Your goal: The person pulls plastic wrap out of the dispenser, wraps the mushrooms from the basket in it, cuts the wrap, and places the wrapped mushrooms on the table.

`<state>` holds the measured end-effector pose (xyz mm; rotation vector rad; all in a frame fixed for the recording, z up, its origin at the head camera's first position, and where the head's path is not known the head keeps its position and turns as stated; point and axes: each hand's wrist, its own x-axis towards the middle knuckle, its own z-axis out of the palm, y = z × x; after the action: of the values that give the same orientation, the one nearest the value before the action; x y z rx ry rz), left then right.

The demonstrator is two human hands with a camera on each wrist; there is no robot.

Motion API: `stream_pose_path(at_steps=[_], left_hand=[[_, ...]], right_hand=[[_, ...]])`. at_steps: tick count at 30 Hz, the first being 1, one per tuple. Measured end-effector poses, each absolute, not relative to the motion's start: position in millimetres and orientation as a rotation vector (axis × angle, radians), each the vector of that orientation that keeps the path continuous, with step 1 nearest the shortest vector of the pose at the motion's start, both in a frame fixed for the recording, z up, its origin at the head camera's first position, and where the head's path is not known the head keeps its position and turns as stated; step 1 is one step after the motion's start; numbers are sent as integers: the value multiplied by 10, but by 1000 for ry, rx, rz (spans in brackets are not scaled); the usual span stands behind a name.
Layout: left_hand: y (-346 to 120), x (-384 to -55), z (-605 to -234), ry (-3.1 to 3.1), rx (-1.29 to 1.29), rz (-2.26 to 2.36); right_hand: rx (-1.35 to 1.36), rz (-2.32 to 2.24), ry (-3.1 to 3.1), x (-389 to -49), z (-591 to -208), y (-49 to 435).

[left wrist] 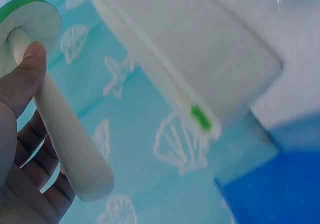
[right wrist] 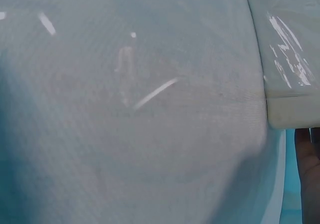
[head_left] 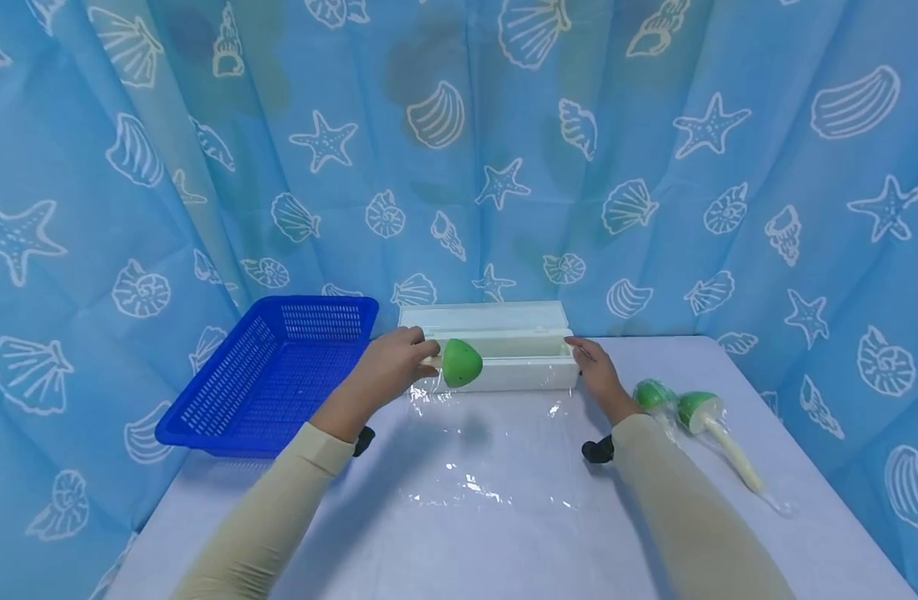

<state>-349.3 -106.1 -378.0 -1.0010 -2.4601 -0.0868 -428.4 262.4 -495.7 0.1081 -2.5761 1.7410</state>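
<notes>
My left hand point(head_left: 393, 367) holds a toy mushroom with a domed green cap point(head_left: 462, 363), in front of a long white box point(head_left: 496, 375). The left wrist view shows its thick cream stem point(left wrist: 72, 139) between thumb and fingers, the stem's rounded end free. The box lies lengthwise with its lid point(head_left: 484, 315) raised at the back. At the box's right end, my right hand point(head_left: 599, 375) grips the end wall with fingertips over the rim. In the right wrist view only a strip of fingers point(right wrist: 304, 159) shows below the box's corner.
A blue slotted basket point(head_left: 263, 375) stands at the left. Two more green-capped mushrooms, one short point(head_left: 654, 394) and one with a long stem point(head_left: 729, 446), lie in clear wrap at the right. The white tabletop point(head_left: 459, 533) meets a blue shell-print curtain point(head_left: 459, 167) behind.
</notes>
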Motion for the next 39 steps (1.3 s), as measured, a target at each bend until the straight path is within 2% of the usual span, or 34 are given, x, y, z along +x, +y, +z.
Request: stream_pose_path(at_steps=[23, 39], left_hand=[[-386, -3079, -4598, -2547, -1215, -83], [-230, -3018, -4795, -2581, -1206, -82]], right_hand=[[141, 1622, -2698, -4286, -4880, 2629], [128, 1618, -2693, -4256, -4860, 2634]])
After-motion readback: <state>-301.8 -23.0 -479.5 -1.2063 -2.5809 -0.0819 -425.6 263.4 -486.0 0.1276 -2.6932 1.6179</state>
